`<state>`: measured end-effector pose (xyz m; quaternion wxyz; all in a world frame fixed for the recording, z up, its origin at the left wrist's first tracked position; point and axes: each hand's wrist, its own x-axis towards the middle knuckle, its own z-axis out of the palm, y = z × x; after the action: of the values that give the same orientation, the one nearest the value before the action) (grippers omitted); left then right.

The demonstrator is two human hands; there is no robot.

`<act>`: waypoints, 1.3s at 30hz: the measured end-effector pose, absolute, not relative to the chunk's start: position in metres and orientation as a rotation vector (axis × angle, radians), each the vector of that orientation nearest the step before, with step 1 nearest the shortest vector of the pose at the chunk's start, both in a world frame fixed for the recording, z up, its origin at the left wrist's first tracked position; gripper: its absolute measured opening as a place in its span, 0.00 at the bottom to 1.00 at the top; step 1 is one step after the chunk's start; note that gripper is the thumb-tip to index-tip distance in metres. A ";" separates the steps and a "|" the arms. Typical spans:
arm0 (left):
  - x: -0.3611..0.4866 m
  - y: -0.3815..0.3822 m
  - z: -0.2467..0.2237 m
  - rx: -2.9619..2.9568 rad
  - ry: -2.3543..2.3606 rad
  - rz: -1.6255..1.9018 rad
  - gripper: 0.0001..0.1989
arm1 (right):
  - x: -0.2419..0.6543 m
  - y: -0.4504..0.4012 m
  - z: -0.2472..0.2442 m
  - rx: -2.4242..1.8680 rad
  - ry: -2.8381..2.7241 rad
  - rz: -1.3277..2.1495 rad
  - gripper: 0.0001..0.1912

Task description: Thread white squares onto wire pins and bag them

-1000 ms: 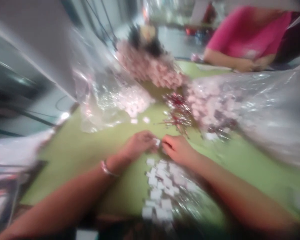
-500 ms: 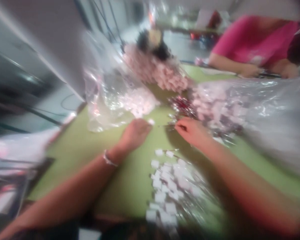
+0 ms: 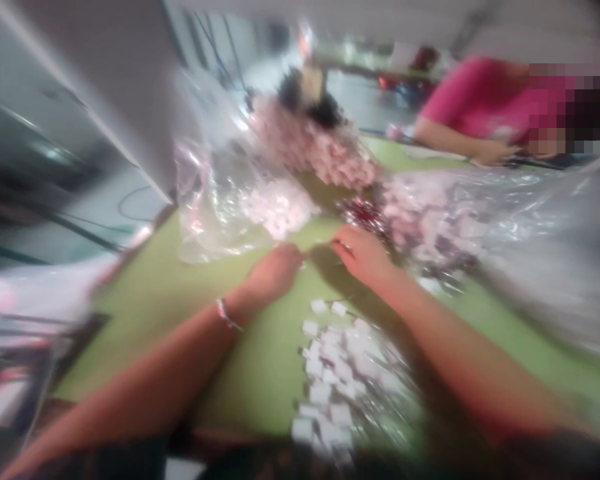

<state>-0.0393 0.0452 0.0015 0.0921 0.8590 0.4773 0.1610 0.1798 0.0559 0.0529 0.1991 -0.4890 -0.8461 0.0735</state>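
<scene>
Above the green tabletop (image 3: 260, 347), both hands face each other, a short gap between their fingertips. My left hand (image 3: 279, 265) has its fingers pressed together. Something small and pale peeks out at its fingertips, too blurred to name. Thumb and forefinger of my right hand (image 3: 357, 253) are pinched; whatever they hold is too small and smeared to make out. Nearest below the hands lies a bunch of white foam-like cubes on thin stems (image 3: 333, 373). Just behind my right hand is a heap of shiny red and silver pieces (image 3: 363, 212).
A clear plastic bag with pale pink petals (image 3: 280, 207) lies at the back left. Pink flower pieces (image 3: 325, 150) are piled behind it. A large plastic bag of pink petals (image 3: 430, 213) fills the right side. Across the table sits a person in a pink top (image 3: 475, 100).
My right hand has moved left, closer to my left hand. The white piece at my left fingertips no longer shows clearly. My left hand has shifted slightly right and down.
</scene>
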 end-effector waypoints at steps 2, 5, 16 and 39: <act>-0.040 0.041 0.004 2.504 1.448 0.374 0.15 | 0.185 0.047 0.062 -1.347 -2.150 0.354 0.08; -0.040 0.034 0.011 2.451 1.468 0.280 0.13 | 0.193 0.029 0.067 -1.407 -2.034 0.501 0.07; -0.037 0.005 0.021 2.518 1.495 0.235 0.14 | 0.196 -0.009 0.044 -1.615 -2.606 0.314 0.10; -0.019 0.011 0.023 0.764 0.953 0.771 0.13 | 0.189 -0.015 0.044 -1.414 -2.331 0.482 0.10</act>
<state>-0.0187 0.0106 0.0226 0.7503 0.3496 0.4362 0.3529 0.1894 -0.0149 0.0438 0.1855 -0.5021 -0.8272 0.1710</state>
